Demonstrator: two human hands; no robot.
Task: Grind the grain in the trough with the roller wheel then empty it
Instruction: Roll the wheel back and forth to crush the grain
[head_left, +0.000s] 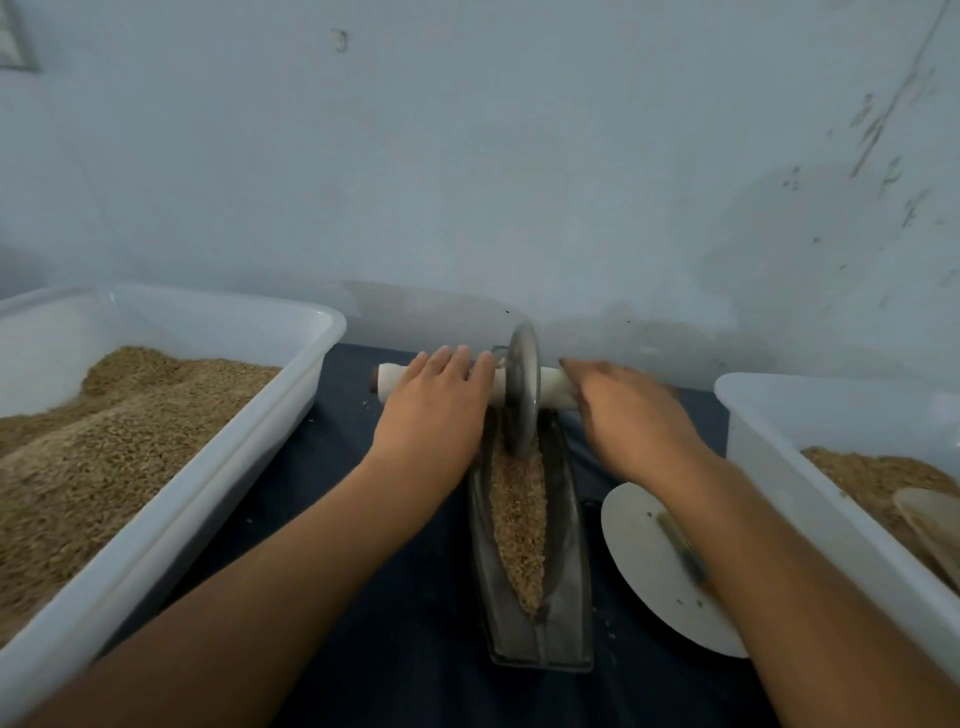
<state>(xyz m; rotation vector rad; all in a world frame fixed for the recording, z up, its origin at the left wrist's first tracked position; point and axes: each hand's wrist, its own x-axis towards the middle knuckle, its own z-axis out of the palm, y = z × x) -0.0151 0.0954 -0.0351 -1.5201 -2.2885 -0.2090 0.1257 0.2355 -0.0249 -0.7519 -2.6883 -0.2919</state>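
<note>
Roller wheel (522, 389) upright at trough's (566, 519) 12 o'clock end, in grain (519, 519). Left hand (436, 410), right hand (631, 415) palms down, fingers straight, pressing on axle handle (498, 382).

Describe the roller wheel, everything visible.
The roller wheel is a grey metal disc standing upright on edge at the far end of the trough, its rim in the grain. A pale axle handle runs through its centre. The left hand and right hand press flat on the handle, either side.
</note>
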